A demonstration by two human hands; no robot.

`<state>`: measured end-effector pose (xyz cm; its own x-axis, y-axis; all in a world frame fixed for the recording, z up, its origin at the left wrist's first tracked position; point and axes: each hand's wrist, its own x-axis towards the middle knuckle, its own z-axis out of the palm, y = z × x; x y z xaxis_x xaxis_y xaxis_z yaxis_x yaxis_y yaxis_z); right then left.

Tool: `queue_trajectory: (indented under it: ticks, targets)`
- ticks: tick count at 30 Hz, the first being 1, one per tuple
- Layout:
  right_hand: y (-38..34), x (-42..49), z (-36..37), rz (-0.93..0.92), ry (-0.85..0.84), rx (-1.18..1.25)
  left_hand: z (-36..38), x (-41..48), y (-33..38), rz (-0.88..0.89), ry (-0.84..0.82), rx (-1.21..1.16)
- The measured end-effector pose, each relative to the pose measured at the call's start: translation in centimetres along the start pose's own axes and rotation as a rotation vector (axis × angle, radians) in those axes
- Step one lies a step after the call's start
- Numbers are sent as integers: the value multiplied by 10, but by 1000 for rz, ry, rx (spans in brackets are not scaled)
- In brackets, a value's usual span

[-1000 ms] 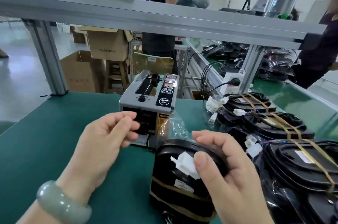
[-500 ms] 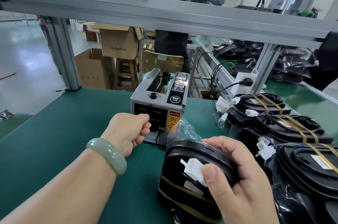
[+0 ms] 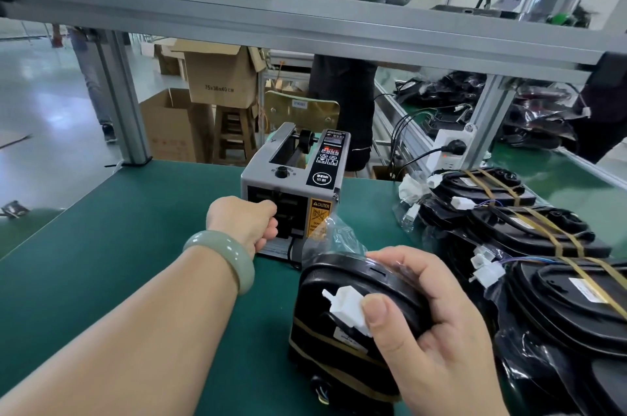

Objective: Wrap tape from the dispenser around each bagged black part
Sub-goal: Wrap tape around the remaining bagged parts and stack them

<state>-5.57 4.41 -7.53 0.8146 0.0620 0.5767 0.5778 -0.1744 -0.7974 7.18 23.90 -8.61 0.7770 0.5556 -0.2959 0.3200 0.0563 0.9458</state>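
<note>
my left hand [image 3: 247, 222] is at the mouth of the tape dispenser [image 3: 295, 174], fingers [image 3: 270, 233] curled tight against the slot. i cannot tell whether they have tape pinched, as the knuckles hide it. my right hand [image 3: 437, 330] grips the bagged black part [image 3: 315, 293], fingers wrapped over its top edge, thumb pressed on the white connector [image 3: 344, 307]. the part stands on edge on the green worktop [image 3: 135, 246], at 5 o'clock from the dispenser, with brown tape bands [image 3: 315, 328] low round it. at 3 o'clock lie taped parts [image 3: 529, 235] in a row.
</note>
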Motion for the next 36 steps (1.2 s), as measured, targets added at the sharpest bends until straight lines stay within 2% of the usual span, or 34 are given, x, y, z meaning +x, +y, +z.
queue_trajectory:
  ticks: [4, 8, 10, 14, 18, 24, 36]
  targets:
    - [-1, 0, 0, 24, 3, -1, -5, -4, 1, -20, -31, 15]
    - [-3, -1, -1, 42, -20, -17, -31, -31, 8, -64, -286, -146]
    - [-4, -1, -2, 69, -28, -37, -46, -52, 15, -23, -395, -164]
    - [-7, -3, -2, 107, -38, -39, -64, -97, 26, 164, -526, -29]
    - [-11, -9, 12, 134, 18, -88, -72, -134, 31, 384, -542, 89]
    - [-15, -11, 25, 117, 105, -168, -70, -143, 30, 534, -448, 248]
    - [-14, -9, 32, 195, 129, -180, -53, -142, 25, 427, -495, 252]
